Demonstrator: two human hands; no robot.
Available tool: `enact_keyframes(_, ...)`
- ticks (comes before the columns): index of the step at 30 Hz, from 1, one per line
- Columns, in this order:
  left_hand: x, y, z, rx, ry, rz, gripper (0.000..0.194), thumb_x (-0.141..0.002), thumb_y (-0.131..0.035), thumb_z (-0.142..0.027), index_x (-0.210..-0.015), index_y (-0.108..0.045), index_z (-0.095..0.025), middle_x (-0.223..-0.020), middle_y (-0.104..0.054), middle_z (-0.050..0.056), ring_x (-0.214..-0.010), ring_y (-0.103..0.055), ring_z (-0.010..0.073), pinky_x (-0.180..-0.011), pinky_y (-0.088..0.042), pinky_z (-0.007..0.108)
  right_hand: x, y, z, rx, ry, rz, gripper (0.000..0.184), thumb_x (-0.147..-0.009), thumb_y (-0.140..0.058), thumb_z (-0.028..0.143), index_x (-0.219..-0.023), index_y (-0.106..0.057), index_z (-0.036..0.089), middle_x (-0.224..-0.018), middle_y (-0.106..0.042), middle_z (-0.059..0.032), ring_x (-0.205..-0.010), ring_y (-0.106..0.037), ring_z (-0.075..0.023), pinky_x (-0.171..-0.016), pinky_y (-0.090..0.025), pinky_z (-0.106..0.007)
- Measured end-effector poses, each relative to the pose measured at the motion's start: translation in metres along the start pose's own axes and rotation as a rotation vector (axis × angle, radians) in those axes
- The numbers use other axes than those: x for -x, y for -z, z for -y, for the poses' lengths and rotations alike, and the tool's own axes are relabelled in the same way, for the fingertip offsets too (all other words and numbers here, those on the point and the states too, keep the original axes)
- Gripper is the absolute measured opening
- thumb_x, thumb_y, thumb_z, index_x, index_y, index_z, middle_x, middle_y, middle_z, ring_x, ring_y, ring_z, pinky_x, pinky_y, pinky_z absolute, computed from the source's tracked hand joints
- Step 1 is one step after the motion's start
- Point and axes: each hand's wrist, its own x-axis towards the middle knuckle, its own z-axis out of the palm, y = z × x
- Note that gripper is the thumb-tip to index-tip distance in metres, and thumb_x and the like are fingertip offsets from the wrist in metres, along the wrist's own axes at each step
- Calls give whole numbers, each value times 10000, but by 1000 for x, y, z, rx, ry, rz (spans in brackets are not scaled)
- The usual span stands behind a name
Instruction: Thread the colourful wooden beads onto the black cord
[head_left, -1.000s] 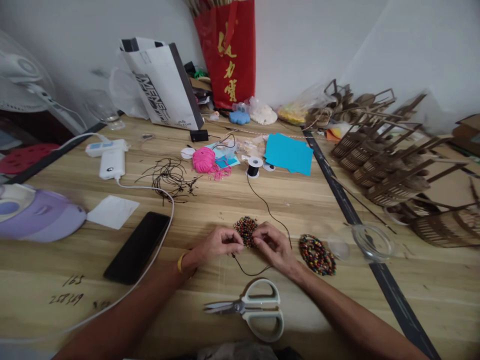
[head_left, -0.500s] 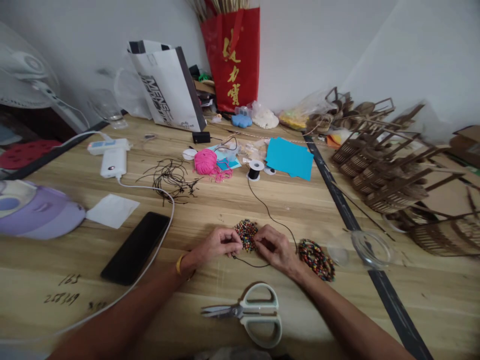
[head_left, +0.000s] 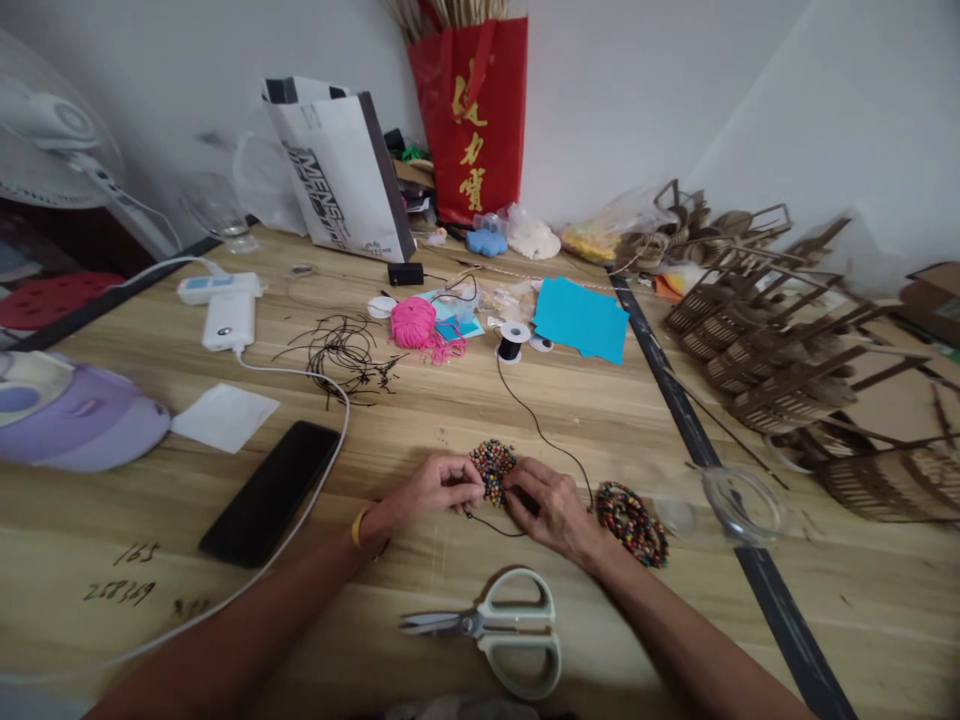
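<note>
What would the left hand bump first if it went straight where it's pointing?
Most likely the loose beads, just beside the left hand. Its height is hard to judge, so it might pass over them.

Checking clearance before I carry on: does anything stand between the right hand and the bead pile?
Nothing visible; the right hand is at the edge of the bead pile. The scissors lie nearer the camera, clear of both.

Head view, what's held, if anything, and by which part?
Probably the black cord, near one end, by the left hand; whether the right hand holds anything can't be told.
</note>
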Motion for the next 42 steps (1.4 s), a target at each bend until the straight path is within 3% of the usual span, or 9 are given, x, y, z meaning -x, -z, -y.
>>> enact_keyframes(8,0,1,4,7,-26,22,330,-745,-671,-432,-728,-578,-116,-637,-609,0,-528,-530,71,-519,-436,184,0,1,5,-2,-33,-18,154,-856,-506,137,-944,-623,185,-855,-645,-72,-772,-620,-164,-684,-488,-256)
enact_keyframes(22,-1,3,8,-2,-41,40,358,-755,-654,-463,-750,-569,-116,-641,-600,-1,-534,-534,77,-527,-440,197,-3,11,17,253,-47,186,179,-907,-462,101,-957,-615,180,-868,-627,-65,-732,-600,-157,-621,-459,-234)
enact_keyframes(42,-1,2,11,-31,-60,33,323,-777,-643,-430,-744,-572,-116,-634,-601,2,-537,-535,78,-523,-443,187,-7,11,27,388,-72,190,83,-881,-518,143,-889,-583,194,-868,-612,-60,-764,-575,-173,-537,-354,-242)
